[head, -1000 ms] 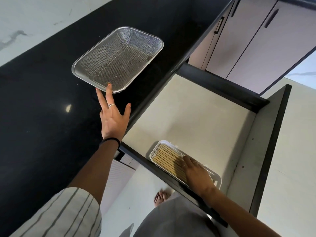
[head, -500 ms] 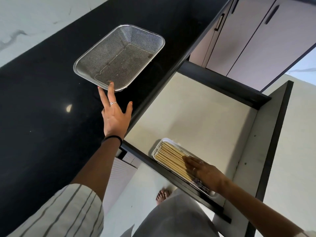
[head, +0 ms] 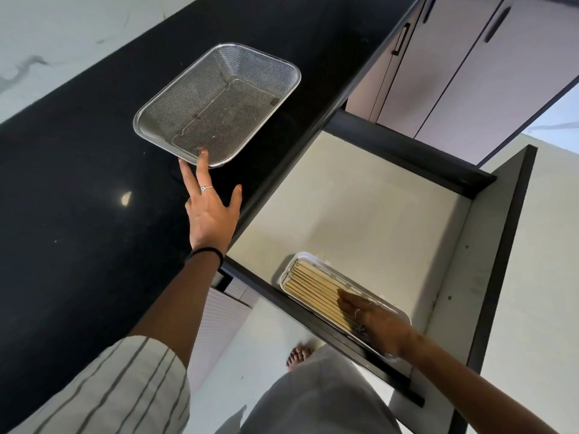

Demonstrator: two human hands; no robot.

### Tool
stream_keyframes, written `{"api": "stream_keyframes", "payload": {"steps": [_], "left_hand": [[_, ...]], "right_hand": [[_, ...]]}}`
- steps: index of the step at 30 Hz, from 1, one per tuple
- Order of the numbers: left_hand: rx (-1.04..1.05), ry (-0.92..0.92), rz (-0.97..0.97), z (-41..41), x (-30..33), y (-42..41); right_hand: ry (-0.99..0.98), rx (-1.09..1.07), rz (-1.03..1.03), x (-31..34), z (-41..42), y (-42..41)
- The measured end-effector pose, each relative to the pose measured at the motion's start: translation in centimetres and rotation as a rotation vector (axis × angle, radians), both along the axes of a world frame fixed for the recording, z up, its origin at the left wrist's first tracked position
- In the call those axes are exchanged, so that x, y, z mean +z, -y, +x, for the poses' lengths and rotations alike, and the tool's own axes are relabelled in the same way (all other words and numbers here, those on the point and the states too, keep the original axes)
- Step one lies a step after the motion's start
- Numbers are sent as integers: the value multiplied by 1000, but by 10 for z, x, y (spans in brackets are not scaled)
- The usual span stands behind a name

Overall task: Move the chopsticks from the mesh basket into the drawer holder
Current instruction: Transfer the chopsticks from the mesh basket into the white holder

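head view: the chopsticks (head: 316, 292) lie side by side in the white holder (head: 293, 264), which sits in the near left corner of the open drawer (head: 360, 214), against its front edge. they look like thin, stiff, light wooden sticks, smooth enough to roll or slide over each other, so i judge they are best taken as a bundle near the middle, pinched from above, or pressed flat from above to level them. the right hand (head: 372, 317) rests with fingers laid nearly straight on the near end of the bundle, touching and pressing, not gripping. the mesh basket (head: 216, 101) stands on the black counter (head: 78, 198) near its right edge and shows no chopsticks inside, so the transfer looks done apart from tidying. the left hand (head: 210, 211) reaches flat over the counter, fingers straight and spread, one fingertip at the basket's near rim, holding nothing. compared with the earlier frame, the right hand has slid toward the near end of the holder, leaving more of the sticks uncovered; the left hand stays at the basket's rim, and the basket and holder have not shifted on their surfaces.
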State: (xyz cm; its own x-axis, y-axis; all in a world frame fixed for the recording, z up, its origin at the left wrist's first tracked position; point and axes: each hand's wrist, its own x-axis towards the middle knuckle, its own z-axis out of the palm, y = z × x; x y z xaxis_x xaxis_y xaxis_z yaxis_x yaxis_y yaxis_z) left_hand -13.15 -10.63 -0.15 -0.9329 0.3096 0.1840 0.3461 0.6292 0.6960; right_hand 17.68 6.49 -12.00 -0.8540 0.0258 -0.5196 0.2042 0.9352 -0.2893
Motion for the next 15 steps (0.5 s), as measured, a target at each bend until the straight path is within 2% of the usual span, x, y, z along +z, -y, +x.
{"api": "stream_keyframes", "payload": {"steps": [4,6,13,15], "left_hand": [[-3,-2,6,0,0,0],[0,0,5,0,0,0],[5,4,0,-1,-2,0],[6,3,1,-1,-2,0]], "right_hand": [[-1,2,16,5,2,0],[-10,-69,31,11,3,2],[-41,-853,-228,37,4,17],[-26,-1136,-407,40,11,18]]}}
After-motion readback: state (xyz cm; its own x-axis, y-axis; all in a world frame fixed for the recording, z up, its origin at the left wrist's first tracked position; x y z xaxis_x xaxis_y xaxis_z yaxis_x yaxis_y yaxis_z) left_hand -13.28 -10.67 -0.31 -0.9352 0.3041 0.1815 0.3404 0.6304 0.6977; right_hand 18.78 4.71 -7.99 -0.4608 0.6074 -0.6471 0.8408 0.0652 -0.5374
